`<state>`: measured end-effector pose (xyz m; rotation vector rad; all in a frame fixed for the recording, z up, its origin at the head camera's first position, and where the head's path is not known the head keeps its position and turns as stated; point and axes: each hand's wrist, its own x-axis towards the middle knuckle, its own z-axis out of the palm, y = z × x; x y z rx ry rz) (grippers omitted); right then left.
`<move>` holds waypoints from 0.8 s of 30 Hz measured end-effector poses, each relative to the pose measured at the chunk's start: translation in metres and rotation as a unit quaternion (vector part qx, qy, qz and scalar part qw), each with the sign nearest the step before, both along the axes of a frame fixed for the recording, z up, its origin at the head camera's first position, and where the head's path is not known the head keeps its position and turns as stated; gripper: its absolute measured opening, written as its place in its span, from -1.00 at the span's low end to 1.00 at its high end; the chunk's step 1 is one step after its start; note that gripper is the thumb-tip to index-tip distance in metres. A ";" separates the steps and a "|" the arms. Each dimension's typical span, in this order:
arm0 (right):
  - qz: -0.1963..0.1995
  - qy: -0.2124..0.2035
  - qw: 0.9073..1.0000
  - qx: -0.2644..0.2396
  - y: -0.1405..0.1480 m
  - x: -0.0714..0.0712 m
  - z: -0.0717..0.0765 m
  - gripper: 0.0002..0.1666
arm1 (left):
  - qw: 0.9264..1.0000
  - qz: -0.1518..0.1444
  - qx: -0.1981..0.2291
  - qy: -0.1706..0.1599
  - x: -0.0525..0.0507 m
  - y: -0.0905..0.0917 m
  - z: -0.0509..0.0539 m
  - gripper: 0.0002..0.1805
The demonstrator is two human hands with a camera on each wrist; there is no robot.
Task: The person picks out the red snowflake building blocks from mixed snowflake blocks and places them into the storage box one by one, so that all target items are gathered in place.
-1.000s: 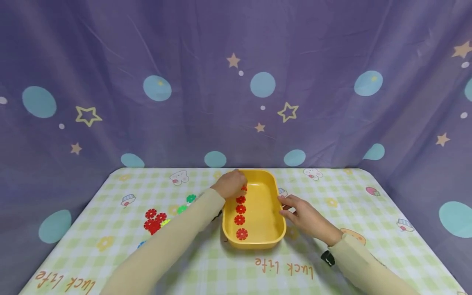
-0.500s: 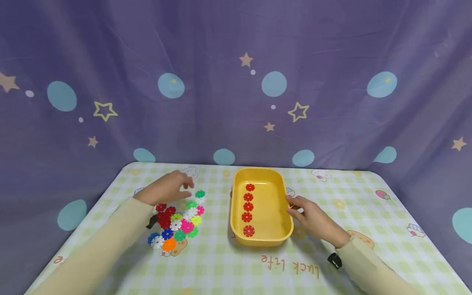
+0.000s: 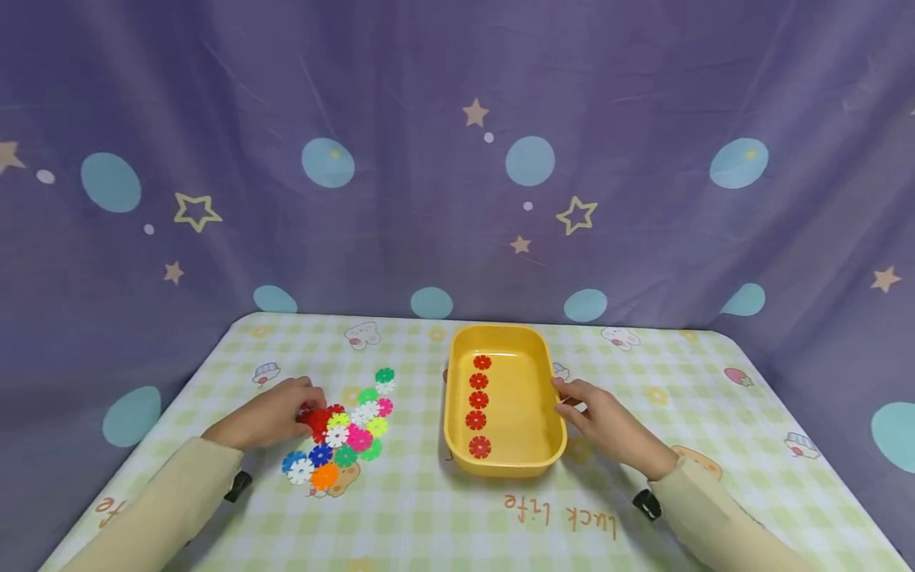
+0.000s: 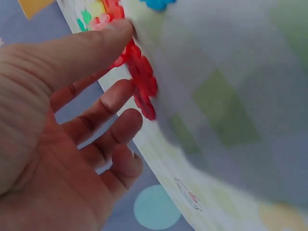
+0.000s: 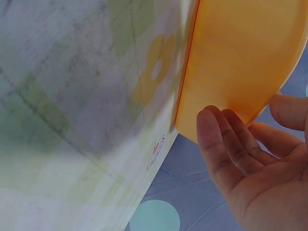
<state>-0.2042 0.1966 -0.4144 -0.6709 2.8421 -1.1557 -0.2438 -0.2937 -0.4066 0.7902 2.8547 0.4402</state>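
Over the left part of the table, my left hand [image 3: 275, 415] reaches to a pile of red snowflake building discs [image 3: 319, 425]. In the left wrist view its thumb and forefinger are at the red discs [image 4: 143, 77], the other fingers loosely bent; a firm hold on a disc does not show. My right hand [image 3: 608, 429] holds the right rim of a yellow plastic tray [image 3: 520, 413], thumb at the rim [image 5: 297, 53] and fingers against the outer wall in the right wrist view. Inside the tray, several red discs [image 3: 478, 400] lie in a column along its left side.
Beside the red pile lie white, pink, green and yellow discs, with an orange disc [image 3: 325, 477] and a blue disc [image 3: 321, 454] nearer the front. A checked cloth [image 3: 422, 516] covers the table. Behind it hangs a purple curtain [image 3: 400, 230].
My left hand has left the tray's far left side and moved left, then down to the red pile. The right hand stays at the tray's rim. The head view has shifted slightly.
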 end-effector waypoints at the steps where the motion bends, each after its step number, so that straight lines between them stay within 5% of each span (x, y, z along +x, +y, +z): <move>1: 0.001 0.000 1.000 -0.001 0.000 0.000 0.000 -0.48 | 1.000 -0.004 -0.003 0.006 0.001 0.000 0.000 -0.70; 7: -0.002 0.002 1.000 -0.003 -0.001 -0.002 0.000 -0.48 | 1.000 -0.013 -0.012 0.023 0.006 0.007 0.000 -0.74; 18: -0.007 0.008 1.000 0.002 -0.001 -0.002 -0.002 -0.51 | 1.000 0.016 0.024 0.008 0.000 0.018 0.000 -0.82; 24: 0.001 0.016 1.000 -0.002 0.000 -0.001 -0.002 -0.55 | 0.999 0.014 0.031 -0.038 0.004 0.014 0.001 -0.80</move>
